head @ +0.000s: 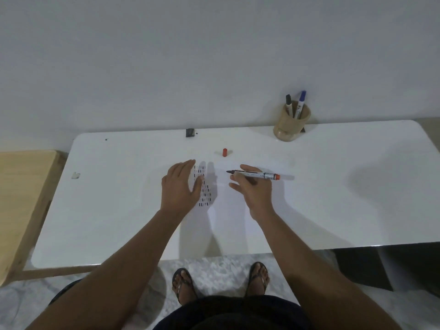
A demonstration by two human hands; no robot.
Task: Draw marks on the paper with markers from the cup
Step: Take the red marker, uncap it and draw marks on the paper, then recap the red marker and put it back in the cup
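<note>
Holding the uncapped red marker (253, 174) level in your right hand (253, 190), you have your thumb and fingers curled round its barrel near the tip, which points left toward your other hand and sits above the paper (228, 201), not on it. The orange-red end of the barrel sticks out past your knuckles to the right. Your left hand (179, 186) lies flat and spread, fingers open and gripping nothing, palm pressed on the left part of the sheet beside columns of short dark marks (204, 186). The marker's red cap (224, 152) stands on the white table (333, 198) just beyond the paper, apart from both hands. At the far right, the tan cup (291, 126) holds a black marker (288, 103) and a blue marker (300, 103), upright and well apart from your fingers.
</note>
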